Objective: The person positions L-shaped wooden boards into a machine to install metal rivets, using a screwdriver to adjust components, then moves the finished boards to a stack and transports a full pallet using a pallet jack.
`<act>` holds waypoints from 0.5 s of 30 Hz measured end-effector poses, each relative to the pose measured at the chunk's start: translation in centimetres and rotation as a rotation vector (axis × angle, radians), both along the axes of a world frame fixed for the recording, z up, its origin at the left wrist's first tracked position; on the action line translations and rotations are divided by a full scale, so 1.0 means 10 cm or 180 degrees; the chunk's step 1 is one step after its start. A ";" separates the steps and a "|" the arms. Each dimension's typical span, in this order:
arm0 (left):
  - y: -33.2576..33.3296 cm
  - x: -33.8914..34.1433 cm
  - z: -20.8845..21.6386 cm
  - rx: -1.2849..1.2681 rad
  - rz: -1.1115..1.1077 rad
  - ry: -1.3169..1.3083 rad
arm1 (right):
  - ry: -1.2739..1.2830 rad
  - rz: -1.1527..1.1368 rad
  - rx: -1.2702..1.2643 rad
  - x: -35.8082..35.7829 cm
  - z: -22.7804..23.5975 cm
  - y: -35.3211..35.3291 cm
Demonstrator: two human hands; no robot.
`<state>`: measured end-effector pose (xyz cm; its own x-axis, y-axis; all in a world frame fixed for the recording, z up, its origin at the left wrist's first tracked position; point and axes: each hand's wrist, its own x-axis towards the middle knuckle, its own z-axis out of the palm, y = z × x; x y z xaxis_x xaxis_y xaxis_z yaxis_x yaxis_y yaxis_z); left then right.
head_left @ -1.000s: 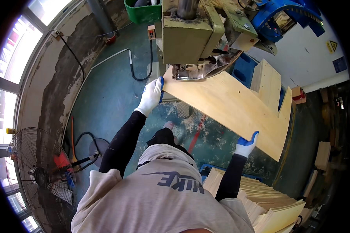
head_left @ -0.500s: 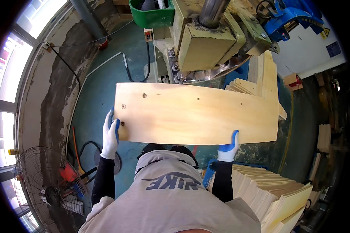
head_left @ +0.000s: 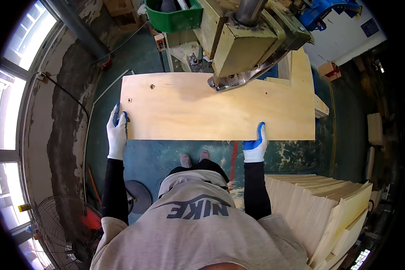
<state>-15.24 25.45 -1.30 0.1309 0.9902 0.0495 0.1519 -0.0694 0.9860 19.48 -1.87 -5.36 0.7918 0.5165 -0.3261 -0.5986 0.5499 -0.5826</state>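
A long pale wooden panel [head_left: 193,108] spans the space in front of me, a few metal-rimmed holes near its left end. My left hand [head_left: 117,132], in a white and blue glove, grips the left edge, thumb on top. At the near edge, toward the right, my right hand [head_left: 256,143] holds the board with its thumb on the upper face and its other fingers hidden beneath. The panel's far edge reaches under the metal head [head_left: 231,81] of a yellowish machine [head_left: 243,47]. Whether head and board touch, I cannot tell.
A stack of wooden panels [head_left: 310,202] stands at my lower right, more boards [head_left: 303,67] lie beyond the panel's right end. A wire-cage fan [head_left: 65,229] and a round grey base [head_left: 139,196] are at lower left. A green bin [head_left: 175,18] hangs on the machine.
Both hands have carried the panel forward, away from my body. Its far edge has gone from in front of the machine to beneath the metal head.
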 end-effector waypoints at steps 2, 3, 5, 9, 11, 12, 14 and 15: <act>-0.02 -0.02 0.08 -0.0041 -0.0098 0.0265 | 0.0115 -0.0033 -0.0064 0.05 -0.15 -0.06; -0.04 -0.05 0.13 -0.0141 -0.0121 0.0349 | 0.0059 0.0026 -0.0021 0.02 -0.12 -0.06; -0.04 -0.07 0.18 -0.0297 -0.0174 0.0537 | 0.0094 0.0156 0.0001 -0.01 -0.07 -0.06; 0.06 -0.05 -0.10 -0.0022 -0.0232 0.0253 | 0.0029 0.0040 -0.0061 0.03 -0.24 -0.06; 0.08 -0.11 -0.22 0.0040 -0.0244 0.0277 | 0.0032 0.0030 -0.0098 0.03 -0.27 -0.07; 0.11 -0.06 -0.19 0.0092 -0.0268 0.0272 | 0.0045 0.0022 -0.0085 0.03 -0.26 -0.07; 0.08 -0.06 -0.11 -0.0137 -0.0315 0.0363 | 0.0071 0.0001 -0.0059 0.02 -0.25 -0.06; 0.08 -0.07 -0.08 -0.0025 -0.0311 0.0384 | 0.0068 -0.0003 -0.0047 -0.02 -0.22 -0.04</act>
